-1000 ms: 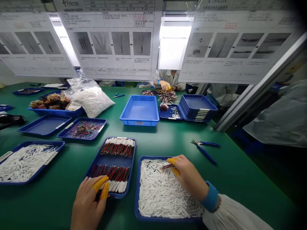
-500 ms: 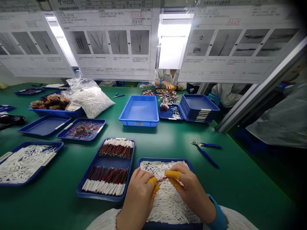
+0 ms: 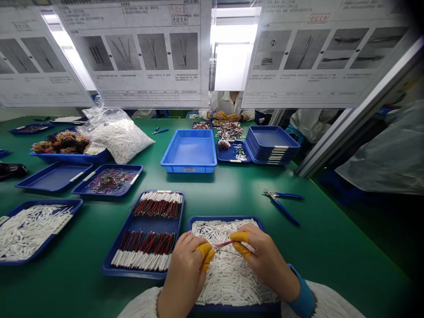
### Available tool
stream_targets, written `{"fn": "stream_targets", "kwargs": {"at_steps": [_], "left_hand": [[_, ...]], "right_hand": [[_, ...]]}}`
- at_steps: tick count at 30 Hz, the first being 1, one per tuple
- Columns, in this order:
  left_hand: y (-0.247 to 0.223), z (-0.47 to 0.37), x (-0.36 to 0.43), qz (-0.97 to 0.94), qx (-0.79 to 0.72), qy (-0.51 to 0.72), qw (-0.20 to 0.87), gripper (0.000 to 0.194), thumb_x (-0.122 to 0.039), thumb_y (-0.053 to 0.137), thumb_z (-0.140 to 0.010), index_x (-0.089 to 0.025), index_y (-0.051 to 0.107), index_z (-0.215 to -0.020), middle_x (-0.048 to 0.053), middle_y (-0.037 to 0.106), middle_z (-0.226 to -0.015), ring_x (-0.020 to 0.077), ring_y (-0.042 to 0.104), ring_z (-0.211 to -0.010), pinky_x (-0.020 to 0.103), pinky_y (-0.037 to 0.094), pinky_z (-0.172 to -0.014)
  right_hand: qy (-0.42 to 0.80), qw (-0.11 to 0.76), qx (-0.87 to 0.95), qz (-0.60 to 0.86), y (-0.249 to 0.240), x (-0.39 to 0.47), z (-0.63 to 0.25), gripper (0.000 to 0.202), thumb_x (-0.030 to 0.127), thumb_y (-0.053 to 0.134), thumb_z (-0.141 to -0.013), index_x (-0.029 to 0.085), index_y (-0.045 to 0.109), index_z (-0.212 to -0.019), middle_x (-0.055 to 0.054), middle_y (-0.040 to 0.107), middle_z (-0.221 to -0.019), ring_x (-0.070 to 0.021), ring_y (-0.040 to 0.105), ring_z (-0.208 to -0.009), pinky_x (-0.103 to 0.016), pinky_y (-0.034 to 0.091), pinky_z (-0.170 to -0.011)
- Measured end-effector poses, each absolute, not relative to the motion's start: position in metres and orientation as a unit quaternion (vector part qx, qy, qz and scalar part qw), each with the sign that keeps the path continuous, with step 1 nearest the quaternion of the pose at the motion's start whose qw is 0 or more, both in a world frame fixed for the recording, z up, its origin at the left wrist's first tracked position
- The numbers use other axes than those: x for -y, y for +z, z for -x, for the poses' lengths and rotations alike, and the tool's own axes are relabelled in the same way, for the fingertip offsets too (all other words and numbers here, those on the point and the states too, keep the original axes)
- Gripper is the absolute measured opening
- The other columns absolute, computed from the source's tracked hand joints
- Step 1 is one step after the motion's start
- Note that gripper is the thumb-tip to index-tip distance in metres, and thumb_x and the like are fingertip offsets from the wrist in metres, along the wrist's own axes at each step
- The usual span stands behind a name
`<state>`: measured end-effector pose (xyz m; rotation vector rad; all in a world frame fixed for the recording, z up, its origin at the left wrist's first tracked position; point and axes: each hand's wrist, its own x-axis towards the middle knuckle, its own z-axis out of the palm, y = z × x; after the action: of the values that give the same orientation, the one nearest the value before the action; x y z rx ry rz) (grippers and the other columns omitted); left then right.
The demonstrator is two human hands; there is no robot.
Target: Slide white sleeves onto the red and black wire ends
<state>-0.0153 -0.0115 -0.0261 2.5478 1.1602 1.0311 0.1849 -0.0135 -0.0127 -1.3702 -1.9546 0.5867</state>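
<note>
Thin red and dark wires [image 3: 224, 244] stretch between my two hands, over a blue tray [image 3: 190, 223] full of short white tubes [image 3: 235, 280]. My left hand [image 3: 188, 265], with yellow finger cots on thumb and forefinger, is closed on one end of the wires. At the other end, my right hand [image 3: 261, 249] pinches them between yellow-covered finger and thumb; a blue band circles that wrist. Left of my hands, a blue tray [image 3: 155, 225] holds two rows of red, green and black wires with white tubes on their ends.
Wire cutters [image 3: 281, 205] with blue handles lie at right. Ahead stand a deep blue bin [image 3: 188, 169] and stacked blue trays [image 3: 273, 150]. Loose wires [image 3: 114, 180] fill a tray at left, near a plastic bag [image 3: 121, 137] of white pieces. Instruction sheets [image 3: 142, 88] hang above; a co-worker [image 3: 228, 106] sits opposite.
My hands have drawn slightly apart, so a longer stretch of wire shows between them. The co-worker's hands have come together. The whole view has shifted a little.
</note>
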Motion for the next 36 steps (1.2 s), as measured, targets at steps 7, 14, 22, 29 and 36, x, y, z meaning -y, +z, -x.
{"fn": "stream_targets", "kwargs": {"at_steps": [7, 14, 22, 29, 36], "left_hand": [[-0.026, 0.014, 0.013, -0.836, -0.371, 0.387, 0.117, 0.017, -0.007, 0.046, -0.079, -0.018, 0.058, -0.085, 0.007, 0.066, -0.078, 0.0196, 0.06, -0.07, 0.046, 0.047, -0.079], [-0.02, 0.018, 0.017, -0.782, -0.413, 0.411, 0.223, 0.013, -0.009, 0.046, -0.08, -0.018, 0.056, -0.08, 0.008, 0.062, -0.078, 0.0206, 0.058, -0.075, 0.038, 0.048, -0.072], [-0.019, 0.024, 0.017, -0.673, -0.485, 0.489, 0.27, 0.007, -0.021, 0.052, -0.081, -0.017, 0.058, -0.078, 0.004, 0.06, -0.073, 0.0171, 0.058, -0.065, 0.028, 0.049, -0.061], [-0.023, 0.015, 0.016, -0.646, -0.491, 0.517, 0.274, 0.004, -0.019, 0.063, -0.074, -0.018, 0.059, -0.072, 0.002, 0.063, -0.07, 0.0169, 0.06, -0.067, 0.027, 0.05, -0.063], [-0.022, 0.002, 0.026, -0.683, -0.446, 0.486, 0.312, 0.01, -0.012, 0.062, -0.071, -0.019, 0.056, -0.068, 0.002, 0.062, -0.068, 0.0162, 0.06, -0.062, 0.027, 0.051, -0.06]], "right_hand": [[0.417, 0.38, 0.643, 0.518, -0.008, 0.016, -0.191, 0.012, 0.024, 0.059, -0.078, 0.018, 0.067, -0.084, -0.007, 0.07, -0.082, -0.0222, 0.064, -0.078, -0.037, 0.052, -0.073], [0.391, 0.418, 0.61, 0.548, -0.009, 0.014, -0.192, 0.01, 0.023, 0.061, -0.075, 0.018, 0.068, -0.08, -0.007, 0.07, -0.078, -0.0228, 0.064, -0.075, -0.037, 0.052, -0.07], [0.322, 0.43, 0.606, 0.586, -0.015, 0.009, -0.198, 0.013, 0.024, 0.059, -0.074, 0.017, 0.067, -0.082, -0.009, 0.07, -0.082, -0.0257, 0.065, -0.08, -0.04, 0.052, -0.074], [0.244, 0.43, 0.641, 0.587, -0.018, 0.012, -0.192, 0.027, 0.023, 0.057, -0.076, 0.019, 0.059, -0.102, -0.013, 0.059, -0.11, -0.0288, 0.054, -0.104, -0.047, 0.044, -0.089], [0.393, 0.424, 0.659, 0.481, -0.006, 0.024, -0.172, 0.007, 0.026, 0.061, -0.075, 0.021, 0.062, -0.08, -0.008, 0.063, -0.09, -0.0253, 0.058, -0.091, -0.04, 0.047, -0.082]]}}
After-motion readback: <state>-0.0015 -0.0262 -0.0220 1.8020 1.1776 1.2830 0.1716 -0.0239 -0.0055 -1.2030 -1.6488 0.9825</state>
